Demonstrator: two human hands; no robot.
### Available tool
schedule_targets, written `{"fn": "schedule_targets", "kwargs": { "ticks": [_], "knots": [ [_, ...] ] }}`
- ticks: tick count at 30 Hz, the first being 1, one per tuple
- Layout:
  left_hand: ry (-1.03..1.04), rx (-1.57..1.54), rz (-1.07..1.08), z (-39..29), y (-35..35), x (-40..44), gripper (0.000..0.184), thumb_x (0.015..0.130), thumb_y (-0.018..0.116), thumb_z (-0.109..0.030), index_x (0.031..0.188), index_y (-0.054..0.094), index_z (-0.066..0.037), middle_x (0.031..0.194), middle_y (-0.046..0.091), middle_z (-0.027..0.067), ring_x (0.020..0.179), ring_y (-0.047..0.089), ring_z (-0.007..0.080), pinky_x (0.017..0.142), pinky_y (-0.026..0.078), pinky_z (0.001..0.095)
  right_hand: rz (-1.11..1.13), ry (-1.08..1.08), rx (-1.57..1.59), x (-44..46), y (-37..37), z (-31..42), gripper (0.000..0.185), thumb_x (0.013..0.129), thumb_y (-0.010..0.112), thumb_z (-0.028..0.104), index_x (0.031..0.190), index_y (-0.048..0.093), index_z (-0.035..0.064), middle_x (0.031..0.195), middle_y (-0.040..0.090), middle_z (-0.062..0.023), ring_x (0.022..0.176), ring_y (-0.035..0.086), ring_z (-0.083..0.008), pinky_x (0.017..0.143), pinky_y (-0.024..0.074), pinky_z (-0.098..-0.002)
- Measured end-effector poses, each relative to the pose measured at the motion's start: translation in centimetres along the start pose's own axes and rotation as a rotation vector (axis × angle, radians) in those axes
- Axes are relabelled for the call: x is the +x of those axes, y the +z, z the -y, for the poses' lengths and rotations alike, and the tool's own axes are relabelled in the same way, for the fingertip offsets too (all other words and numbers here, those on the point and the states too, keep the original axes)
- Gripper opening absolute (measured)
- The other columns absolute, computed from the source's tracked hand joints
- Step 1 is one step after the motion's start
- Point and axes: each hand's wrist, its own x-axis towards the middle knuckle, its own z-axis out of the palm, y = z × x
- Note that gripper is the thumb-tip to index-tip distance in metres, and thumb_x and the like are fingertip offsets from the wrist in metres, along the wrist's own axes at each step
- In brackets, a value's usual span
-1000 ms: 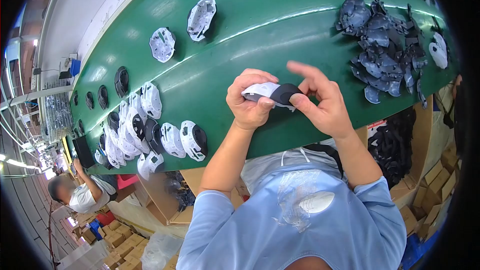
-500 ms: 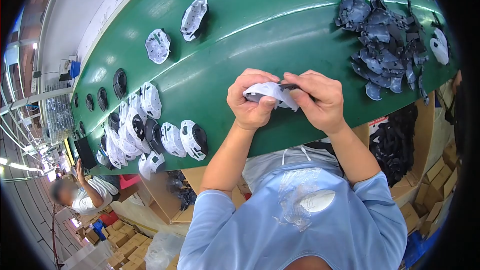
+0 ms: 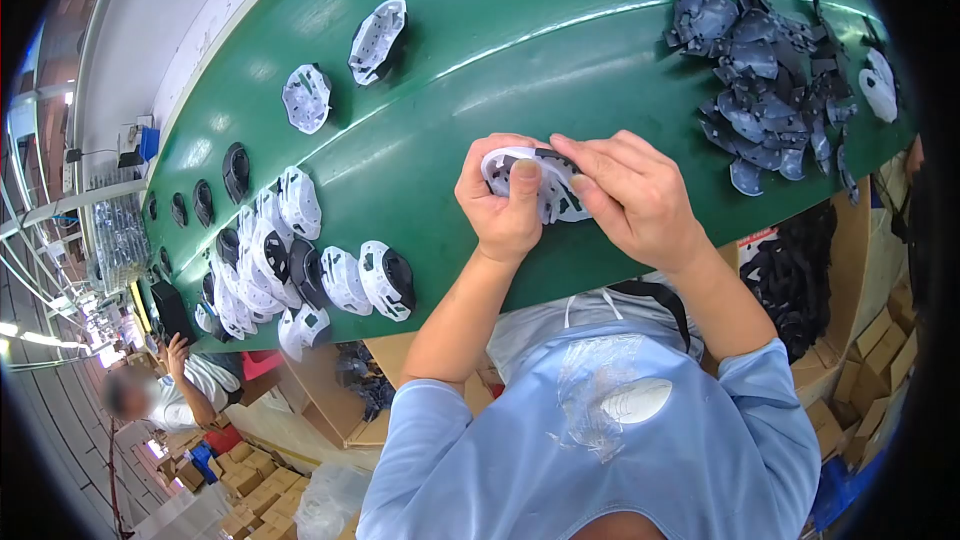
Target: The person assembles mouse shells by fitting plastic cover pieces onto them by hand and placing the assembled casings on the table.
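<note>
A white shell with holes point(image 3: 556, 194) is held over the green table's front part, its hollow inner side partly facing me. My left hand point(image 3: 502, 202) is closed round its left end, with the thumb on the inside. At its upper right edge my right hand point(image 3: 632, 195) pinches a dark piece point(image 3: 548, 154) that lies along the shell's rim. The fingers cover much of this dark piece.
White and black shells point(image 3: 262, 255) crowd the green table's point(image 3: 480, 90) left front. Two white shells point(image 3: 378, 40) lie farther back. Dark curved pieces point(image 3: 752, 70) are heaped at right. Below are cardboard boxes point(image 3: 850, 270); a co-worker point(image 3: 195, 385) is at far left.
The white shell has tilted so that its inside shows more. My right hand's fingers have come together on the dark piece at the rim. The shells on the table shift slightly in view.
</note>
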Motion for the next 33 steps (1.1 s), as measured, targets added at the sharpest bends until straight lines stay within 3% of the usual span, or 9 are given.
{"fn": "schedule_targets", "kwargs": {
  "ticks": [5,8,11,14,15,21,25,30,33],
  "knots": [
    [-0.024,0.249,-0.050,-0.2,0.1,0.2,0.032,0.094,0.077,-0.023,0.113,0.065,0.000,0.093,0.072,0.0072,0.081,0.063,0.0087,0.074,0.051,0.0238,0.004,-0.004,-0.037,0.0,0.5,-0.4,0.039,0.089,0.072,0.010,0.125,0.067,-0.0028,0.098,0.071,-0.0137,0.075,0.063,-0.0289,0.068,0.0536,-0.0388],
    [-0.100,0.236,-0.074,-0.6,0.5,-0.1,0.029,0.095,0.075,-0.020,0.114,0.066,0.000,0.096,0.071,0.0070,0.083,0.063,0.0094,0.074,0.050,0.0235,0.011,-0.004,-0.064,0.0,0.8,-0.8,0.035,0.088,0.072,0.010,0.119,0.068,-0.0038,0.096,0.071,-0.0136,0.075,0.064,-0.0296,0.067,0.0533,-0.0396],
    [-0.116,0.360,-0.001,-0.4,0.9,0.1,0.022,0.101,0.068,-0.020,0.111,0.068,0.000,0.092,0.069,0.0020,0.083,0.060,0.0077,0.075,0.048,0.0228,0.045,0.026,-0.099,0.1,1.2,-2.4,0.021,0.086,0.071,0.010,0.103,0.068,-0.0019,0.086,0.067,-0.0134,0.073,0.064,-0.0317,0.064,0.0522,-0.0422],
    [-0.243,0.115,-0.043,-0.2,1.8,0.6,0.027,0.105,0.060,-0.024,0.112,0.068,0.001,0.093,0.068,0.0018,0.083,0.060,0.0076,0.077,0.048,0.0232,0.067,0.059,-0.128,0.5,1.7,-3.7,0.013,0.084,0.070,0.010,0.087,0.060,0.0009,0.077,0.060,-0.0138,0.070,0.062,-0.0342,0.062,0.0504,-0.0446],
    [-0.291,0.035,-0.058,-0.1,1.9,0.5,0.030,0.106,0.057,-0.025,0.112,0.068,0.002,0.094,0.068,0.0018,0.084,0.059,0.0076,0.077,0.048,0.0234,0.050,0.047,-0.122,0.5,2.0,-3.9,0.013,0.084,0.069,0.008,0.086,0.059,0.0006,0.076,0.059,-0.0143,0.068,0.061,-0.0347,0.061,0.0496,-0.0446],
    [-0.258,0.213,-0.020,0.4,0.9,0.3,0.029,0.108,0.052,-0.024,0.114,0.065,0.002,0.101,0.071,0.0062,0.090,0.064,0.0109,0.083,0.051,0.0266,0.040,0.035,-0.083,0.7,3.6,-4.6,0.012,0.082,0.068,0.005,0.085,0.058,-0.0006,0.075,0.057,-0.0156,0.066,0.059,-0.0362,0.059,0.0478,-0.0448],
    [-0.239,0.119,-0.030,0.2,1.5,0.7,0.025,0.108,0.053,-0.020,0.112,0.064,0.002,0.103,0.072,0.0083,0.090,0.064,0.0109,0.083,0.052,0.0264,0.010,0.019,-0.053,0.8,3.6,-4.9,0.014,0.085,0.069,0.010,0.084,0.057,0.0020,0.074,0.060,-0.0148,0.069,0.062,-0.0350,0.061,0.0501,-0.0439],
    [-0.207,-0.003,-0.226,0.2,0.3,1.7,0.027,0.109,0.049,-0.020,0.119,0.061,0.002,0.110,0.071,0.0124,0.094,0.065,0.0135,0.085,0.053,0.0287,-0.033,0.027,-0.027,0.8,3.4,-2.9,0.013,0.087,0.069,0.010,0.086,0.060,0.0008,0.073,0.061,-0.0148,0.070,0.063,-0.0349,0.062,0.0510,-0.0448],
    [-0.090,0.095,-0.216,0.0,1.5,0.8,0.027,0.109,0.048,-0.019,0.121,0.059,0.001,0.113,0.070,0.0131,0.095,0.066,0.0146,0.085,0.054,0.0294,-0.009,0.016,-0.136,0.6,4.4,-4.2,0.013,0.086,0.069,0.011,0.085,0.060,0.0017,0.074,0.064,-0.0147,0.071,0.065,-0.0346,0.064,0.0523,-0.0453]
  ]
}}
